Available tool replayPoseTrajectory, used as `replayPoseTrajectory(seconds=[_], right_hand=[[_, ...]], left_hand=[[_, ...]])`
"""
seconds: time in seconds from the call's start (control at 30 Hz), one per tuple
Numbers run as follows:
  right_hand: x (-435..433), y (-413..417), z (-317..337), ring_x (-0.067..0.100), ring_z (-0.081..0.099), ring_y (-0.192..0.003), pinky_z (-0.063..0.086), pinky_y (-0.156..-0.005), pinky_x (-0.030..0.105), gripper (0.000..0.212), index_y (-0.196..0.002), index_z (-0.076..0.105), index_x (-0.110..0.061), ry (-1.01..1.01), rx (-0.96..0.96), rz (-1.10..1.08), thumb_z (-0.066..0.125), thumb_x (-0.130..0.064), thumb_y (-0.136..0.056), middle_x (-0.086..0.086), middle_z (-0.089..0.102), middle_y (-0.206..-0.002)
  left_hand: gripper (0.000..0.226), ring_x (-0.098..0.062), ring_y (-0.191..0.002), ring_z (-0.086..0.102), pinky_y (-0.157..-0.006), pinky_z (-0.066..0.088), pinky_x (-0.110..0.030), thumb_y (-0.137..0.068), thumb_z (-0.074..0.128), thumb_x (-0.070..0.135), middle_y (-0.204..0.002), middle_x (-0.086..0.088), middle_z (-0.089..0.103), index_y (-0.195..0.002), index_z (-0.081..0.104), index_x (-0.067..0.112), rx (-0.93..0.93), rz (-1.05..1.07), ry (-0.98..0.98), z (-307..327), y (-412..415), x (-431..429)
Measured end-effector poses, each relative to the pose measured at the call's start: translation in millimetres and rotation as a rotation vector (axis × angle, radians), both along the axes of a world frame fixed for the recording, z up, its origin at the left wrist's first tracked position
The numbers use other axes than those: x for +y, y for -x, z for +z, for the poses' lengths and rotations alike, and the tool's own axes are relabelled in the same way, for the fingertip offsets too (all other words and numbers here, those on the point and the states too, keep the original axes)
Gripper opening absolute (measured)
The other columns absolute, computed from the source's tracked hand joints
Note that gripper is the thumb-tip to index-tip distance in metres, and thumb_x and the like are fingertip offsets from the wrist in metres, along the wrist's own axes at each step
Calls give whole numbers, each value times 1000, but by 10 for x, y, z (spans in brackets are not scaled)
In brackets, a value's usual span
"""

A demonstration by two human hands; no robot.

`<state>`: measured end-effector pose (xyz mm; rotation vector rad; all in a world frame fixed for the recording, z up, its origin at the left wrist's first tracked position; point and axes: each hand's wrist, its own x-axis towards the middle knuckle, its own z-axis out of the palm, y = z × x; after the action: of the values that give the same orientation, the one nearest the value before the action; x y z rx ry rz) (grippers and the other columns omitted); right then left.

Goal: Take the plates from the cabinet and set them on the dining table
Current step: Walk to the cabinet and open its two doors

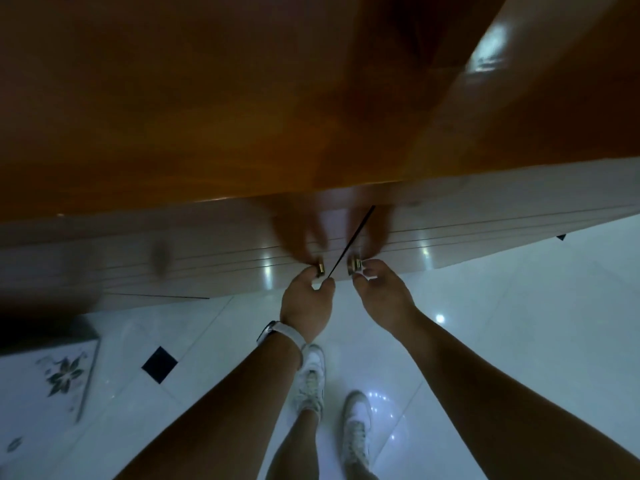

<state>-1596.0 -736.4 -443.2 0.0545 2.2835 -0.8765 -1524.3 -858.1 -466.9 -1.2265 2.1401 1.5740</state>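
Shoes: nearest to me, two white shoes [313,379] stand on the glossy white tiled floor [519,323], below the cabinet's door seam.
Floor inlay: one dark square tile [159,364] lies left of the shoes; a flower-patterned panel [59,375] sits farther left of it.
Left hand: my left hand [306,311], a white watch [280,333] at its wrist, reaches up to the seam; its grip is pinched on the left brass knob [320,270].
Right hand: my right hand [382,301] is just right of the seam, its grip pinched on the right brass knob [354,265].
Cabinet: the pale cabinet doors [207,258] meet at a thin dark seam [349,249] running diagonally, lower left to upper right; I see only a sliver of gap between them.
Contents: I cannot see inside the cabinet, so the plates are hidden from me and I cannot tell how they lie.
Worktop: above the doors, farthest away, an orange-brown wooden worktop [173,116] overhangs them, with a shiny panel [502,81] to the right of the seam.
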Motion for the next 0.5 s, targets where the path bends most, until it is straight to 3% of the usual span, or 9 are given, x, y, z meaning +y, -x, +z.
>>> replayPoseTrajectory(seconds=[0.07, 0.17, 0.27, 0.37, 0.5], right_hand=[[-23, 5, -61, 16, 57, -86, 46, -79, 31, 23, -111, 62, -23, 44, -18, -34, 53, -35, -93, -2, 63, -102], [-31, -28, -168, 21, 60, -83, 49, -78, 36, 17, -97, 65, -22, 112, 22, -62, 52, -34, -94, 1, 65, -87], [-62, -76, -255, 17, 58, -77, 46, -72, 32, 17, -93, 62, -24, 150, 79, -107, 50, -35, -95, -6, 61, -78], [-71, -179, -293, 16, 55, -67, 39, -64, 27, 15, -89, 56, -25, 137, 122, -129, 47, -33, -96, -8, 55, -68], [65, -328, -319, 12, 54, -63, 38, -63, 26, 14, -93, 56, -27, 105, 135, -101, 45, -35, -97, -9, 52, -66]], left_hand=[[31, -40, -105, 59, -88, 50, -43, -87, 58, 32, -107, -23, 65, -100, 62, 5, 27, 63, -10, -48, 42, 27], [19, -39, -96, 60, -70, 47, -35, -90, 59, 28, -93, -20, 64, -84, 61, 10, 90, 128, -37, -76, 50, 66], [19, -35, -91, 61, -74, 47, -34, -92, 59, 29, -78, -7, 64, -74, 55, 25, 141, 113, -7, -141, 14, 67], [10, -18, -79, 58, -74, 42, -25, -93, 58, 29, -74, 14, 59, -83, 60, 27, 155, 88, 19, -171, -38, 87], [18, -13, -98, 60, -83, 41, -22, -94, 57, 29, -100, 4, 69, -105, 67, 20, 138, 40, 62, -171, -161, 134]])
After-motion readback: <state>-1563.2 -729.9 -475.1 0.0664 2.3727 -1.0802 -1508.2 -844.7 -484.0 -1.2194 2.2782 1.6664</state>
